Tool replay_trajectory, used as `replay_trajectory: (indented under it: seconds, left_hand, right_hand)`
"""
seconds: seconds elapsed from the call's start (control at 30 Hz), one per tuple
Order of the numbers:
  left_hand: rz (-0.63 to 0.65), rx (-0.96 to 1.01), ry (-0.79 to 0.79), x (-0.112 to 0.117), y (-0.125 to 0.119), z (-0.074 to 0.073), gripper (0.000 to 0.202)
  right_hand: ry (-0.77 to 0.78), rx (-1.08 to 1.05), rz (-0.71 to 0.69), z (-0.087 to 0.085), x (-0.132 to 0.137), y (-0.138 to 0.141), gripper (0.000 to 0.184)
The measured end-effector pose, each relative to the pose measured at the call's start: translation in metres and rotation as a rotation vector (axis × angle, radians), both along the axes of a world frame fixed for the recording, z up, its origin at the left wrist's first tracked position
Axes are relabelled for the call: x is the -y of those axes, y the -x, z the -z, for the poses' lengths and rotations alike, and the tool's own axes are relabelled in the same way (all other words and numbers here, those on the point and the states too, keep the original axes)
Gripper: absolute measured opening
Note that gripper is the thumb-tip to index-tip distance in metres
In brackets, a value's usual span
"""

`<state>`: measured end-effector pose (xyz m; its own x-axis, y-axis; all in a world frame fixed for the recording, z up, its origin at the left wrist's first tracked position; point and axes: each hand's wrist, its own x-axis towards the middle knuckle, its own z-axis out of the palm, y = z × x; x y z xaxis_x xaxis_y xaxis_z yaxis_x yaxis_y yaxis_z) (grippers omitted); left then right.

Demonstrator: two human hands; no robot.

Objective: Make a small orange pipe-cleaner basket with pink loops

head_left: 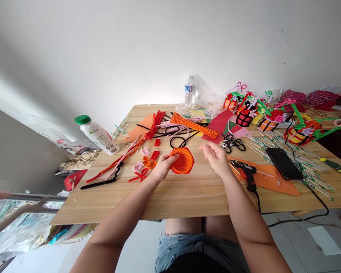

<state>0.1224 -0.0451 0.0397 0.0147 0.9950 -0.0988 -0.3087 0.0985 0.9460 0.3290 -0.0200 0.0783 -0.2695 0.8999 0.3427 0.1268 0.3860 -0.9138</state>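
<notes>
Head camera looked down on a light wooden table (173, 201) set against a white wall. The left hand (161, 167) gripped the orange coiled pipe-cleaner disc (183, 161) by its left edge, thumb on top and fingers underneath, and held it tilted just above the tabletop near the middle of the table. The right hand (216, 156) hovered just to the right of the disc without touching it. Its fingers were loosely curled and apart, with nothing visible between them.

Close to the right wrist lay a black hot glue gun (246, 171) on a flat orange paper sheet (275, 182), its cord running off the near edge. Behind the right hand sat black-handled scissors (232, 141), and farther right a black smartphone (283, 163) lay face up among thin green-and-white sticks (315, 178). Left of the disc were small red, pink and orange pipe-cleaner pieces (149, 159). A fanned bundle of straight orange pipe cleaners (193, 125) and a tied bundle of red pipe cleaners (155, 124) lay behind them. A white plastic bottle with a green cap (98, 135) leaned at the table's left edge, and a clear water bottle (189, 89) stood at the back by the wall. Small pipe-cleaner flower baskets (244, 113) crowded the far right corner.
</notes>
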Motion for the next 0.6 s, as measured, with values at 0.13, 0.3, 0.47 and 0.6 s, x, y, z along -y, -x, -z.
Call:
replay_trajectory:
  seconds: [0.13,0.3,0.47,0.6]
  left_hand:
    - [0.023,0.01,-0.017,0.001,0.001,0.0,0.041]
    - [0.075,0.025,0.019,0.003,0.001,0.0,0.04]
    - [0.102,0.029,0.04,0.005,0.0,-0.004,0.038]
    - [0.091,0.056,0.049,0.005,0.0,-0.006,0.037]
  right_hand:
    - [0.113,0.097,-0.198,0.006,0.003,0.009,0.034]
    - [0.052,0.167,-0.188,0.006,0.006,0.009,0.026]
    - [0.063,-0.01,-0.227,-0.003,0.009,0.006,0.028]
    - [0.118,-0.418,-0.167,-0.018,0.008,-0.006,0.037]
